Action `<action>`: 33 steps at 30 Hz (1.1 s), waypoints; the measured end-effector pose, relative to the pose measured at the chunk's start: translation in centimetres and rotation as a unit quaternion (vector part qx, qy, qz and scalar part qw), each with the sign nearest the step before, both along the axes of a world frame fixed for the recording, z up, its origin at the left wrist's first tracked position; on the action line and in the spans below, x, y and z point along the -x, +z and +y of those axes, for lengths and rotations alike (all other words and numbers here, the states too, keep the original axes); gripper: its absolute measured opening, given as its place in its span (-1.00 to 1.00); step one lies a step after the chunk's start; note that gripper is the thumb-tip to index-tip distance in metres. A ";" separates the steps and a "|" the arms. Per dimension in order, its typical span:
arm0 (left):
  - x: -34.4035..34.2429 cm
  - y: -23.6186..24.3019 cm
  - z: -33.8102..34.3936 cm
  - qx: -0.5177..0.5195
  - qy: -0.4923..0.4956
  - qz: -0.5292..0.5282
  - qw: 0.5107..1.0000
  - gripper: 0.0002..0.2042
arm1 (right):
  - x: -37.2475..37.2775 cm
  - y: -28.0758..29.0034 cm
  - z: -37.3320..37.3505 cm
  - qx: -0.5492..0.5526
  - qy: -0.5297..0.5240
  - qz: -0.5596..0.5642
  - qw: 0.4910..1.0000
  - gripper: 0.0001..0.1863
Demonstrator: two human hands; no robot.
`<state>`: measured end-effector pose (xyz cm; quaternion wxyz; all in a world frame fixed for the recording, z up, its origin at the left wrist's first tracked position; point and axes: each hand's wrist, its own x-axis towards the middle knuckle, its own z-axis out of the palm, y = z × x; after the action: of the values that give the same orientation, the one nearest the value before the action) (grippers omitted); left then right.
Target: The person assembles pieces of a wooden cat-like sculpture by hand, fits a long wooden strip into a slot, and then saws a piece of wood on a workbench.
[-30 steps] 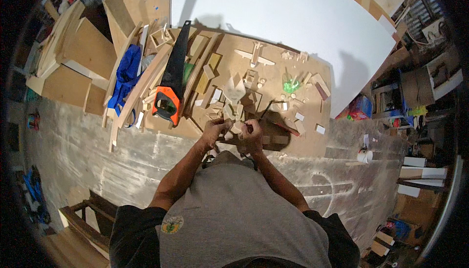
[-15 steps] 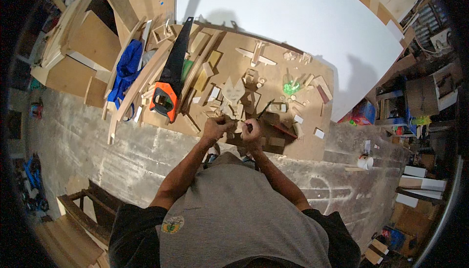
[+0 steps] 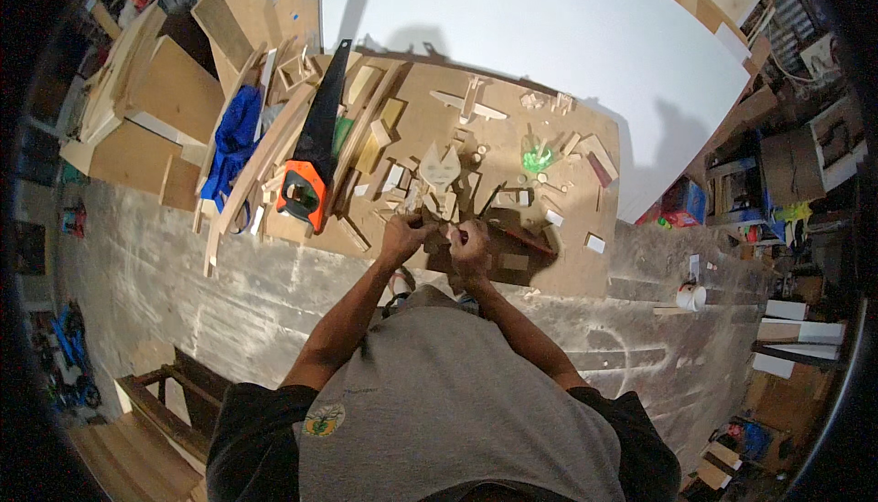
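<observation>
My left hand (image 3: 405,235) and my right hand (image 3: 469,248) are close together over the near edge of a brown wooden board (image 3: 585,209). Fingers on both hands are pinched around something small between them, too small to make out. Just beyond them lies a pale, pointed wooden cutout (image 3: 440,169) among small wood blocks. A thin dark stick (image 3: 491,198) shows just past my right hand; whether it touches the hand I cannot tell. Farther up the board rests a small wooden toy plane (image 3: 470,104).
A handsaw with an orange handle (image 3: 303,195) lies at left over long wood strips, beside a blue cloth (image 3: 236,141). At right on the board is a green clear object (image 3: 537,158). A large white panel (image 3: 540,26) spans the far side. A white cup-like container (image 3: 691,297) sits on the concrete floor.
The view has shifted slightly. My right hand has turned a little and its fingers have drawn nearer to my left; both hands stay in nearly the same place.
</observation>
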<state>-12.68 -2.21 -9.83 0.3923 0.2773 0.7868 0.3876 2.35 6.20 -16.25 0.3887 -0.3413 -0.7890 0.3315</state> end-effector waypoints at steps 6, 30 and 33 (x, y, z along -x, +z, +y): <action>0.0 1.4 -0.4 -0.038 0.032 -0.057 0.997 -0.70 | -0.4 0.2 -0.6 0.021 -0.036 0.004 0.999 -0.82; -9.3 -0.8 -6.2 -0.099 0.233 -0.132 0.959 -0.72 | -6.5 5.6 4.7 0.309 0.214 -0.101 0.921 -0.65; -13.4 4.9 -1.0 -0.070 0.197 -0.193 0.959 -0.69 | -8.0 8.5 6.1 0.297 0.287 -0.093 0.906 -0.67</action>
<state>0.77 -3.26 -4.95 0.4323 0.0635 0.7057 0.5577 10.39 12.26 -7.75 0.0825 -0.2289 -0.7503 0.6147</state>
